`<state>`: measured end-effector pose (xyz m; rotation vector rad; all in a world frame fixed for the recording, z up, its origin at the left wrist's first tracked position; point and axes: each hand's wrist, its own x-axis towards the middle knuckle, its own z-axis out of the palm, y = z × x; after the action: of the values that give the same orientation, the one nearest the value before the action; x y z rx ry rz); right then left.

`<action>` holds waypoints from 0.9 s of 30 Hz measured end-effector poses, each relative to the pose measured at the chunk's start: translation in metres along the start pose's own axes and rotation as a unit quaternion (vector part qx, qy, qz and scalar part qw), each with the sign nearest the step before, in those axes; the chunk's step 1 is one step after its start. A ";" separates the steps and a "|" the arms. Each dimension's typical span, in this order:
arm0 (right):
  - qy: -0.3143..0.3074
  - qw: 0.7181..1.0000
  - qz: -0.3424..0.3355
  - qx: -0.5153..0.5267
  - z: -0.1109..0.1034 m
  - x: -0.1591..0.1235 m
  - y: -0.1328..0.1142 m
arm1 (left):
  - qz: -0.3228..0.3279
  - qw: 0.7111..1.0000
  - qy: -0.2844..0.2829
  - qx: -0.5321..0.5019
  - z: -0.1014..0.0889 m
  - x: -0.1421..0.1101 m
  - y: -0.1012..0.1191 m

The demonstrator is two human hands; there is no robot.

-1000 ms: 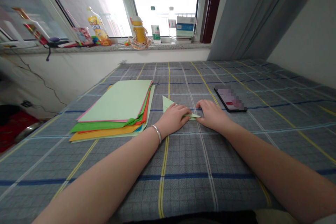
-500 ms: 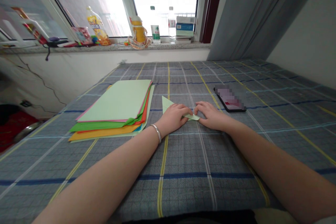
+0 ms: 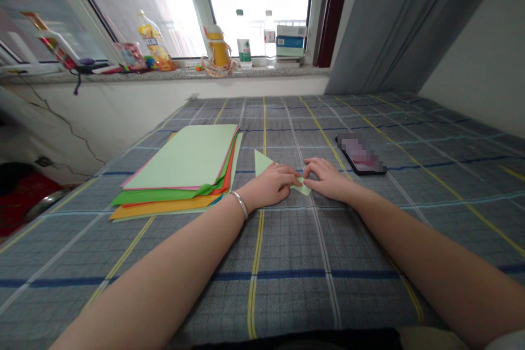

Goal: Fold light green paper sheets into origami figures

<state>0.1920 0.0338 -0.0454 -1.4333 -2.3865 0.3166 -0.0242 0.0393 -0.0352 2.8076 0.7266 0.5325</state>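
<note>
A small piece of pale green folded paper [image 3: 261, 164] lies on the checked cloth, its pointed left corner showing past my left hand [image 3: 274, 185]. That hand, with a silver bangle at the wrist, holds the paper down with bent fingers and covers its middle. My right hand [image 3: 324, 178] has curled fingers and its thumb at the paper's right end, pinching the folded edge there. The fingertips of both hands nearly meet over this end. A pale flap sticks out toward me below them. Its exact fold is partly hidden.
Left of my hands lies a stack of coloured paper [image 3: 184, 161], light green on top. A phone [image 3: 361, 154] rests on the checked cloth [image 3: 287, 251] to the right. Bottles, a yellow cup [image 3: 219, 52] and boxes [image 3: 290, 42] line the windowsill [image 3: 180, 73].
The paper's right end has been folded over toward me, and its flap now points lower. My right fingers have shifted slightly left, closer to the left fingertips.
</note>
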 end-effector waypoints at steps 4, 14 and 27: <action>-0.007 0.999 0.037 -0.029 0.004 0.003 -0.004 | 0.021 1.000 -0.008 0.009 -0.002 -0.001 0.000; -0.026 0.993 0.106 -0.036 0.004 0.007 -0.007 | 0.019 0.998 -0.032 0.045 -0.006 -0.002 0.002; -0.051 0.985 0.158 -0.047 -0.001 0.008 -0.001 | -0.013 0.994 -0.040 0.096 -0.019 -0.010 0.001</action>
<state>0.1885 0.0405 -0.0430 -1.8856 -2.2724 0.3670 -0.0392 0.0355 -0.0207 2.9709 0.8384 0.3603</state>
